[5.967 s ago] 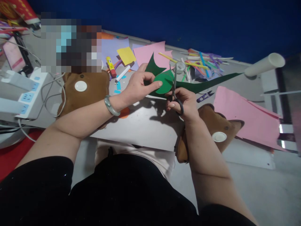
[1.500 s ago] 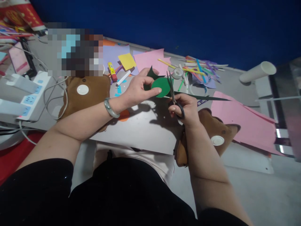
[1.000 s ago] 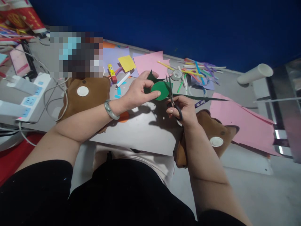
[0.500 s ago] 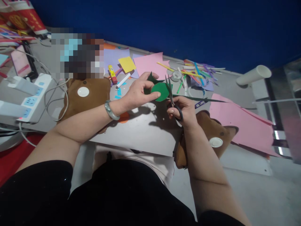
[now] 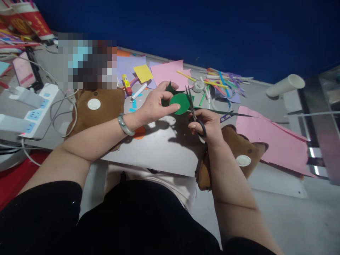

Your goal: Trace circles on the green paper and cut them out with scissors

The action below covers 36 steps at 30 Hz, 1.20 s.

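Between the thumb and fingers of my left hand (image 5: pixel 156 104) is a piece of green paper (image 5: pixel 181 103) with a rounded edge, held above the table. My right hand (image 5: pixel 207 124) is closed around the black handles of a pair of scissors (image 5: pixel 191 102). The blades point up and away, at the right edge of the green paper, slightly apart near the tips. A long, narrow dark green strip (image 5: pixel 233 113) stretches to the right from behind the scissors. Part of the green paper is hidden by my left fingers.
Brown cushions (image 5: pixel 101 109) lie under both forearms. Behind are a glue stick (image 5: pixel 126 84), a white marker (image 5: pixel 139 91), yellow paper (image 5: pixel 143 73), pink paper (image 5: pixel 168 72), a tape roll (image 5: pixel 198 85) and colored sticks. A power strip (image 5: pixel 39 111) with cables lies left; a white tube (image 5: pixel 285 86) stands right.
Almost nothing differs. The scissor blades look slightly shifted against the paper's right edge, and the whole view has moved by a few pixels.
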Tool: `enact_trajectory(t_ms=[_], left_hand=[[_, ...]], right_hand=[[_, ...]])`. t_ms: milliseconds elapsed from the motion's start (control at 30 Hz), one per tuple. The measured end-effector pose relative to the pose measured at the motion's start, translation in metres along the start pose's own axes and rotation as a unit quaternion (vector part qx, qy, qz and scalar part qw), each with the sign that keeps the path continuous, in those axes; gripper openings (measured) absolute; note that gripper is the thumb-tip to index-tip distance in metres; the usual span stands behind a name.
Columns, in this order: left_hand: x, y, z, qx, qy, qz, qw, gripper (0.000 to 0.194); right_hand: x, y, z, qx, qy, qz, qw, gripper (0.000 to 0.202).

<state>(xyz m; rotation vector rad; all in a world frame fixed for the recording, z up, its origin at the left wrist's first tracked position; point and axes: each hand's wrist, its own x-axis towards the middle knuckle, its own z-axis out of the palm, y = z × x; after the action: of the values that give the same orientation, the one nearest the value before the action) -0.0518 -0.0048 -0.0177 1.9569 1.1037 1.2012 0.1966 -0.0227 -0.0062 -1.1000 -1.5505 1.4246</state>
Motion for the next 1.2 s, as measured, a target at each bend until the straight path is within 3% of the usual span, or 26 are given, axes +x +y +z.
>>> enact_trajectory(t_ms=[600,1200], left_hand=[[-0.0004,0.001,-0.0006,0.022,0.015,-0.004,1.0,0.036],[0.0007,0.0064,-0.0036,0.02,0.014,-0.017,1.0,0.039]], right_hand=[[0.0006,-0.0014,-0.0015,-0.014,-0.009,-0.014,1.0,0.072],[0.0001,-0.0018,-0.0029,-0.017,-0.011,-0.005,1.0,0.071]])
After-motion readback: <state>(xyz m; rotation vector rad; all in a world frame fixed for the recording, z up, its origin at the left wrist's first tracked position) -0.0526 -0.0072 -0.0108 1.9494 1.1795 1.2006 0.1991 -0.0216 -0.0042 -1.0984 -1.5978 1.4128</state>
